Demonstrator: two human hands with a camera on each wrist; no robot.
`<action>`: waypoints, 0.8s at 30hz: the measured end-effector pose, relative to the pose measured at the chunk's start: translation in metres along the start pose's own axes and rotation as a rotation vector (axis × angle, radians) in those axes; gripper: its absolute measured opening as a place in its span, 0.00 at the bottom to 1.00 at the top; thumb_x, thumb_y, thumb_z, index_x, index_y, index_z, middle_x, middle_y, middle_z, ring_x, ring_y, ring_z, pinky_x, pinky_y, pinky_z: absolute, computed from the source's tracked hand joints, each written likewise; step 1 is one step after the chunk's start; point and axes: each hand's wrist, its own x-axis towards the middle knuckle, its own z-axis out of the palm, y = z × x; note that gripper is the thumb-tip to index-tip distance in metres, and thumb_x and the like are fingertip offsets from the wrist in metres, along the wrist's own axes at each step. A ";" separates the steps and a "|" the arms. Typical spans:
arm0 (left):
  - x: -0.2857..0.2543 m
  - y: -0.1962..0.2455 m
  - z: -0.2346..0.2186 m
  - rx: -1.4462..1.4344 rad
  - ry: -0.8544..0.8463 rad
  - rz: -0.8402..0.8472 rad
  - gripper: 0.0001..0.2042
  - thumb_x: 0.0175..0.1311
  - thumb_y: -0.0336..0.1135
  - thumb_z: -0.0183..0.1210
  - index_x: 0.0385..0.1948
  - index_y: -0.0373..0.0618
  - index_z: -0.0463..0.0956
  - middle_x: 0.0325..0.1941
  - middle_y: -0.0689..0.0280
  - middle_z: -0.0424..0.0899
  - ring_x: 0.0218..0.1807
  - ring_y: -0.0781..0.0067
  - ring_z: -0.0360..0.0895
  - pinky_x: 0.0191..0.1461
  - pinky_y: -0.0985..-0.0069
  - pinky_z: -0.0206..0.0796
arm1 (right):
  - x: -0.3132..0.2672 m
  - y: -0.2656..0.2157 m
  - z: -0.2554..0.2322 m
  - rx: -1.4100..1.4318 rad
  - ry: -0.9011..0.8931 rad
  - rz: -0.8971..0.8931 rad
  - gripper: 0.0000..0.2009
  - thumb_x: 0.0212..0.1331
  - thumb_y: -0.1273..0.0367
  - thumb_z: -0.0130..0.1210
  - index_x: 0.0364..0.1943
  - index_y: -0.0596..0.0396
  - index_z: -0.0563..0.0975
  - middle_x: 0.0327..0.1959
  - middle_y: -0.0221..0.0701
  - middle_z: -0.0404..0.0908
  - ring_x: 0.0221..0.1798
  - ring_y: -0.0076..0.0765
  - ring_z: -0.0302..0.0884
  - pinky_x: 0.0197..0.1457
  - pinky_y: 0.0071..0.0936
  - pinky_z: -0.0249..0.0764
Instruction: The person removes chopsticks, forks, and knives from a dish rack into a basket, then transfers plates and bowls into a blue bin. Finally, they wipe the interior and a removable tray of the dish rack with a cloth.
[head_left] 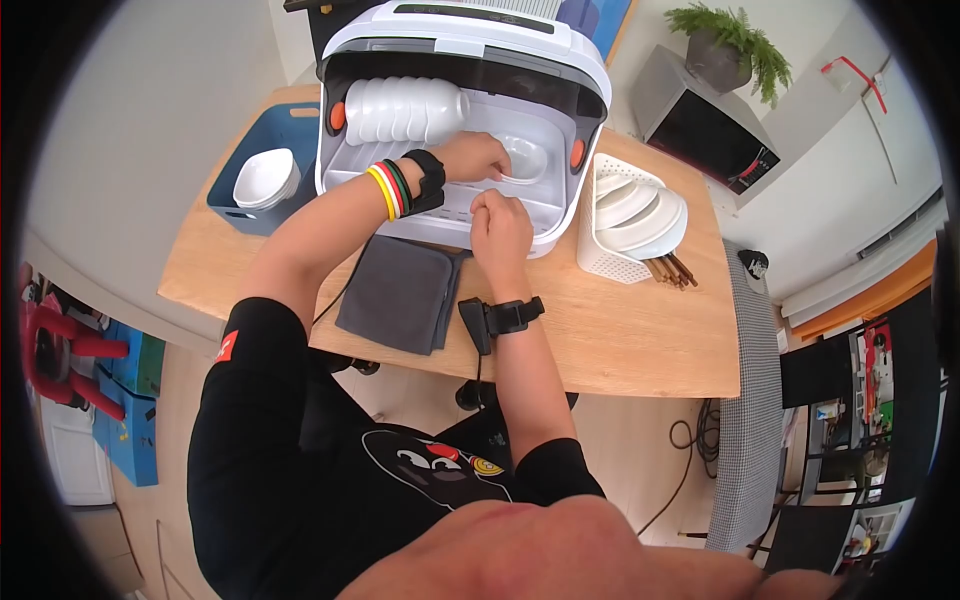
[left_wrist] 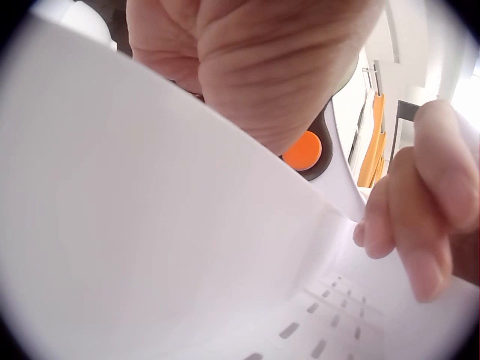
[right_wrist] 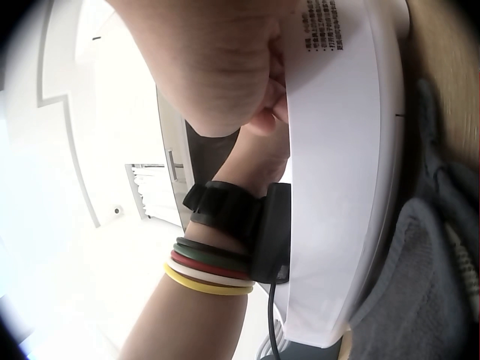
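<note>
My left hand (head_left: 475,157) reaches into the white cabinet (head_left: 555,205), its fingertips at the left edge of a pale bowl (head_left: 525,160); whether they grip it is unclear. Several nested white bowls (head_left: 400,110) lie on their sides to the left. At the cabinet's front edge is my right hand (head_left: 502,228), its fingers loosely curled with nothing seen in them. In the left wrist view, my left palm (left_wrist: 262,67) is above a white surface, its fingertips hidden, and my right fingers (left_wrist: 420,217) hang at the right. The right wrist view shows my right hand (right_wrist: 210,60) above my left forearm (right_wrist: 187,322).
Left of the cabinet, a blue bin (head_left: 235,170) holds white bowls (head_left: 267,180). At its right, a white perforated basket (head_left: 605,258) holds plates (head_left: 640,220) and brown sticks (head_left: 672,270). A folded grey cloth (head_left: 398,293) lies in front, and a microwave (head_left: 710,125) stands behind right.
</note>
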 end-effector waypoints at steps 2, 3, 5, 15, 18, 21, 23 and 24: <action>-0.002 0.000 -0.001 -0.015 -0.006 -0.002 0.06 0.52 0.32 0.61 0.31 0.48 0.82 0.32 0.64 0.83 0.37 0.60 0.79 0.41 0.68 0.68 | -0.001 0.001 0.001 0.000 0.001 0.000 0.05 0.48 0.77 0.47 0.22 0.54 0.74 0.19 0.36 0.74 0.28 0.45 0.71 0.30 0.41 0.65; -0.003 0.001 -0.002 -0.014 0.009 0.008 0.06 0.52 0.32 0.60 0.32 0.48 0.82 0.31 0.64 0.83 0.36 0.60 0.79 0.40 0.67 0.68 | -0.001 0.001 0.001 0.000 0.000 0.002 0.05 0.48 0.77 0.47 0.22 0.54 0.74 0.19 0.36 0.74 0.28 0.45 0.71 0.30 0.41 0.65; -0.005 0.002 -0.004 -0.013 0.025 0.018 0.06 0.53 0.32 0.60 0.32 0.48 0.82 0.31 0.63 0.83 0.36 0.59 0.79 0.40 0.67 0.68 | -0.001 0.000 0.000 -0.009 -0.015 0.018 0.04 0.47 0.77 0.48 0.22 0.54 0.73 0.20 0.36 0.75 0.29 0.45 0.71 0.32 0.40 0.66; -0.009 0.009 -0.015 -0.075 0.402 0.071 0.07 0.59 0.32 0.55 0.35 0.41 0.79 0.35 0.57 0.81 0.37 0.54 0.76 0.40 0.66 0.68 | -0.001 0.001 0.000 -0.012 -0.016 -0.005 0.05 0.48 0.77 0.46 0.24 0.54 0.74 0.20 0.37 0.75 0.29 0.46 0.71 0.32 0.41 0.66; -0.031 0.026 -0.035 -0.218 0.485 0.054 0.07 0.60 0.32 0.55 0.36 0.41 0.78 0.34 0.57 0.81 0.35 0.56 0.76 0.39 0.68 0.68 | 0.000 0.000 -0.001 -0.013 -0.015 -0.018 0.05 0.48 0.77 0.46 0.24 0.54 0.74 0.20 0.37 0.75 0.29 0.46 0.71 0.32 0.41 0.66; -0.068 0.042 -0.057 -0.291 0.510 0.017 0.07 0.60 0.31 0.56 0.36 0.40 0.78 0.33 0.58 0.81 0.35 0.61 0.77 0.39 0.72 0.67 | -0.001 -0.002 -0.001 -0.058 -0.042 0.022 0.04 0.45 0.78 0.48 0.23 0.54 0.74 0.22 0.35 0.77 0.31 0.44 0.72 0.35 0.39 0.67; -0.095 0.046 -0.068 -0.283 0.503 -0.005 0.07 0.60 0.31 0.56 0.37 0.39 0.78 0.34 0.60 0.81 0.35 0.65 0.77 0.40 0.75 0.67 | -0.001 -0.003 -0.001 -0.065 -0.044 0.028 0.04 0.45 0.78 0.48 0.23 0.53 0.74 0.22 0.35 0.77 0.31 0.44 0.72 0.35 0.39 0.67; -0.109 0.045 -0.072 -0.262 0.510 -0.013 0.07 0.60 0.30 0.56 0.37 0.38 0.78 0.34 0.60 0.81 0.35 0.66 0.77 0.40 0.76 0.67 | -0.002 -0.003 -0.001 -0.073 -0.047 0.034 0.04 0.45 0.77 0.48 0.23 0.53 0.74 0.22 0.34 0.77 0.31 0.44 0.72 0.35 0.39 0.67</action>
